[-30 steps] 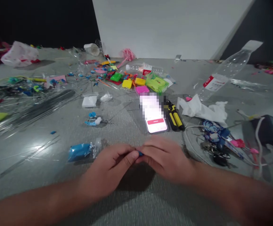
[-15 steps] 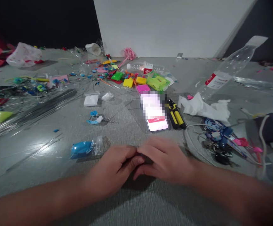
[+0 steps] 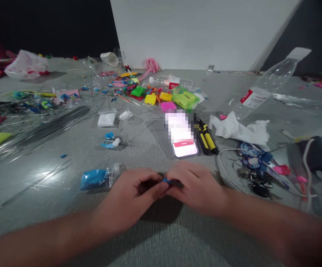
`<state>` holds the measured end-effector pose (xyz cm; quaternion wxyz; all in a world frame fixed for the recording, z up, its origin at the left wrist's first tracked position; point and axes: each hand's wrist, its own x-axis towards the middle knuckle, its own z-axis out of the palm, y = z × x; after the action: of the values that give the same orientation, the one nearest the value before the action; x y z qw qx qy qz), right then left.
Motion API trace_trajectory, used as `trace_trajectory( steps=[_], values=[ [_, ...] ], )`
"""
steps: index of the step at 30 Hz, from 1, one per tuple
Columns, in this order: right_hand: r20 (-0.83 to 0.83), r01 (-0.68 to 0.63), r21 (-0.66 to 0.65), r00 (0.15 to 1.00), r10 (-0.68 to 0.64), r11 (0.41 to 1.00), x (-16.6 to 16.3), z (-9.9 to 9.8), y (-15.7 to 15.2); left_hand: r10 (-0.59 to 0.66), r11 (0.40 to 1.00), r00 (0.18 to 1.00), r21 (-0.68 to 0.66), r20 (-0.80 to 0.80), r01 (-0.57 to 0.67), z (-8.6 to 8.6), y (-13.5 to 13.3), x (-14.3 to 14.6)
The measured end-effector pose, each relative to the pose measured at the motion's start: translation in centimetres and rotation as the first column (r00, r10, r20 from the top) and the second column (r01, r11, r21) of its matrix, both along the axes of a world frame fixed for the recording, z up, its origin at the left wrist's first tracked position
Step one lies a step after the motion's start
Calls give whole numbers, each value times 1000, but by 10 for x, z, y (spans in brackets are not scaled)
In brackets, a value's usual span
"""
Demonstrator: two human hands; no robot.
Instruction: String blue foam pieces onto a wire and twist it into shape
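Observation:
My left hand (image 3: 135,196) and my right hand (image 3: 198,189) meet at the fingertips above the near part of the grey table. Pinched between them is a small piece of blue clay (image 3: 166,180), mostly covered by the fingers. Left of my left hand lies a clear packet of blue clay (image 3: 94,179). Beyond it sit small blue and white clay shapes (image 3: 110,142) on thin wires. A lit phone (image 3: 185,150), partly pixelated, rests just past my right hand, with yellow-and-black pliers (image 3: 209,141) beside it.
Thin metal wires (image 3: 46,128) spread across the left. Coloured clay packets (image 3: 150,99) and a lying plastic bottle (image 3: 187,82) are at the back. On the right are a tilted plastic bottle (image 3: 274,81), crumpled tissue (image 3: 238,129), keys (image 3: 256,178) and a white cable (image 3: 227,174).
The fingers have shifted around their grip, and the blue clay between them now shows. The left thumb has moved slightly. The camera view has shifted a little.

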<state>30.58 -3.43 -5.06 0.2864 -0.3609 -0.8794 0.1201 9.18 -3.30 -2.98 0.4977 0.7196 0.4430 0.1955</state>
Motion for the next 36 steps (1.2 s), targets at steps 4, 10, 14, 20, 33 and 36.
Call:
trace_trajectory(
  steps=[4, 10, 14, 20, 33, 36],
  values=[
    [-35, -50, 1, 998, 50, 999, 0, 1, 4, 37, 999, 998, -26, 52, -36, -1, -1, 0],
    [-186, -29, 140, 981, 55, 990, 9, 11, 21, 130, 991, 980, -5, 151, -131, -10, -3, -3],
    [-214, 128, 69, 971, -110, 989, 15, 16, 30, 147, 982, 976, -139, 160, -125, -12, -4, -4],
    [-206, -177, 13, 963, 176, 984, 9, 9, 19, 167, 974, 969, -185, 184, -132, -12, -4, -6],
    [-172, -232, -26, 959, 225, 972, 5, 5, 14, -15, 996, 990, -83, 142, 27, -7, -1, -4],
    [-224, -166, -35, 962, 154, 985, 5, 5, 14, 18, 998, 992, -60, 127, -10, -7, -4, -3]
  ],
)
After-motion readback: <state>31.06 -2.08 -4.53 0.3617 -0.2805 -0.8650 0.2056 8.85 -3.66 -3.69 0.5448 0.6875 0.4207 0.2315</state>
